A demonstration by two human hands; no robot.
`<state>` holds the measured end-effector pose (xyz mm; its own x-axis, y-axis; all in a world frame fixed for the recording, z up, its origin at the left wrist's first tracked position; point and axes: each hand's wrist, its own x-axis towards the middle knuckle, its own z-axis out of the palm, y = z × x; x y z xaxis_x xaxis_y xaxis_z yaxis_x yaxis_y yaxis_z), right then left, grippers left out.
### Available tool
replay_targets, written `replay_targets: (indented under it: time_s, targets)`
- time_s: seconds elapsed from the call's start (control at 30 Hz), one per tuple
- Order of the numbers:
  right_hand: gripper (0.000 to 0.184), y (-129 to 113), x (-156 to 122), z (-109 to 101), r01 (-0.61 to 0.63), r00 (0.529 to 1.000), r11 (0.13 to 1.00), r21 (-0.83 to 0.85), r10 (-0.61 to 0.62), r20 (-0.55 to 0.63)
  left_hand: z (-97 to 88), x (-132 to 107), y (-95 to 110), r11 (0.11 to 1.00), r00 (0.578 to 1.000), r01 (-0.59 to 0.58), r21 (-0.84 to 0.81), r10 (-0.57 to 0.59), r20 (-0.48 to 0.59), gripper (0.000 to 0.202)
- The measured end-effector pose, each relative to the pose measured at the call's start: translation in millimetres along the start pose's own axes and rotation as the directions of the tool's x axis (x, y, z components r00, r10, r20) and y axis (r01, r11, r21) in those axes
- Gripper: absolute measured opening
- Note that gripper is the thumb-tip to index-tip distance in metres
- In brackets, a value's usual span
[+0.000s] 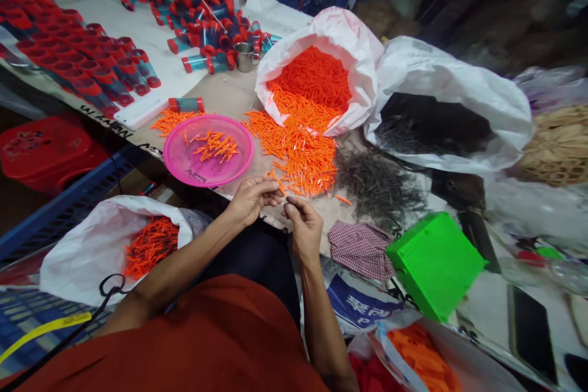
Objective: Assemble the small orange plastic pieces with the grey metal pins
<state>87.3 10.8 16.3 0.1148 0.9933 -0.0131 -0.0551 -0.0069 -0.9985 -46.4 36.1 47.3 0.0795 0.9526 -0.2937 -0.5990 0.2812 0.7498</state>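
Observation:
My left hand [250, 199] and my right hand [303, 226] meet at the table's near edge, fingertips pinched together close to each other. The left fingers pinch a small orange piece [278, 187]. The right fingers are closed on something too small to make out. Just beyond lies a loose heap of orange plastic pieces [303, 153] spilling from a white bag [331, 30]. A pile of thin dark metal pins [376, 184] lies to the right of it. A pink bowl [184, 159] with a few orange pieces sits to the left.
Red-capped clear tubes [92, 67] lie in rows and in a heap at the back left beside a metal cup [245, 56]. A second white bag of dark pins [441, 122], a green box [434, 263], a checked cloth [361, 248] and a bag of orange pieces [105, 245] surround me.

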Motion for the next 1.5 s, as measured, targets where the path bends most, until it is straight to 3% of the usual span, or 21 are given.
replay_targets:
  time_s: [0.17,0.37,0.7,1.0,1.1,1.2,1.33,1.5]
  targets:
    - [0.022,0,-1,-1,0.012,1.0,1.0,-0.02,-0.012,0.003,2.3,0,2,0.975,0.984,0.171,-0.144,-0.175,-0.018,0.007]
    - [0.025,3,-2,-1,-0.005,1.0,0.999,-0.033,0.005,0.002,5.8,-5,7,0.899,0.938,0.315,-0.306,-0.344,-0.046,0.02]
    - [0.026,12,0,-4,-0.03,0.999,0.999,-0.041,0.031,0.027,11.6,-12,19,0.848,0.917,0.378,-0.372,-0.397,0.026,0.026]
    - [0.024,13,-1,-6,-0.047,0.999,0.999,-0.009,0.048,0.022,14.1,-14,21,0.854,0.912,0.404,-0.326,-0.406,0.067,0.022]
    - [0.024,13,0,-6,-0.058,0.998,0.998,0.003,0.058,0.019,13.6,-14,18,0.877,0.924,0.371,-0.305,-0.381,0.029,0.02]
    - [0.021,9,0,-6,-0.033,0.999,0.999,0.005,0.033,0.003,11.4,-14,13,0.946,0.967,0.238,-0.22,-0.252,-0.039,0.012]
    - [0.017,0,2,-10,0.08,0.997,0.997,0.009,-0.08,0.0,9.0,-19,7,0.999,0.999,0.037,-0.021,-0.037,-0.01,0.01]
    - [0.012,-21,4,-17,0.26,0.963,0.963,-0.069,-0.253,0.088,10.7,-26,7,0.985,0.996,-0.083,0.154,0.087,-0.015,0.017]
